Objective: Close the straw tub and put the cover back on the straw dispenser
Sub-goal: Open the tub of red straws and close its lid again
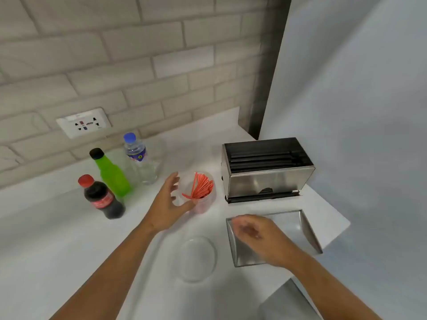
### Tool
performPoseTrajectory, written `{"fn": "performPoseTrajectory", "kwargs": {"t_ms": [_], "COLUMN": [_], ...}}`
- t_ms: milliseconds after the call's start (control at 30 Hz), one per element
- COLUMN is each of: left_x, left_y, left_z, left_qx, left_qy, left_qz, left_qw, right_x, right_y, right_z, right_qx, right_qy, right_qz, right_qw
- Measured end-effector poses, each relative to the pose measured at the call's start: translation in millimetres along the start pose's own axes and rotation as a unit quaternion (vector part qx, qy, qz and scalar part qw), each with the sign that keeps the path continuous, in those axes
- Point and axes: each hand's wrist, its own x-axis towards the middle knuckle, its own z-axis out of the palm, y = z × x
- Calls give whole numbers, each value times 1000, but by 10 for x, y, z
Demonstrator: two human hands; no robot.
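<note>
A clear straw tub (203,204) stands uncovered on the white counter, with several red straws (199,188) in it. My left hand (168,206) is spread open right at the tub's left side. The tub's clear round lid (196,258) lies flat on the counter nearer to me. A steel straw dispenser (265,181) stands uncovered at the right, black straws showing inside. Its steel cover (293,227) lies upside down in front of it. My right hand (258,239), blurred, hovers over the cover's left part with loosely curled fingers, holding nothing.
A cola bottle (101,197), a green bottle (111,174) and a water bottle (138,158) stand at the left by the tiled wall. A wall socket (84,123) sits above them. The counter ends at the right edge (335,234), beside a pale wall.
</note>
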Motion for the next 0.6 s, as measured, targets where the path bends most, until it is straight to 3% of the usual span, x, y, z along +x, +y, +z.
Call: {"fn": "performPoseTrajectory", "kwargs": {"t_ms": [100,233,433,600], "left_x": [37,46,55,-47], "left_y": [-71,-162,-75,-8], "left_z": [75,250,404,327], "left_qx": [-23,-56,-90,-88], "left_qy": [-19,-2,43,56], "left_qz": [-16,-5,22,21], "left_qw": [999,998,995,994], "right_x": [46,163,338,506], "right_y": [61,127,150,151], "right_z": [133,338,711,959], "right_qx": [8,-106,-300,-412], "right_qy": [5,22,-17,-65], "right_qz": [-8,-19,-136,-131], "right_qw": [1000,994,944,899]}}
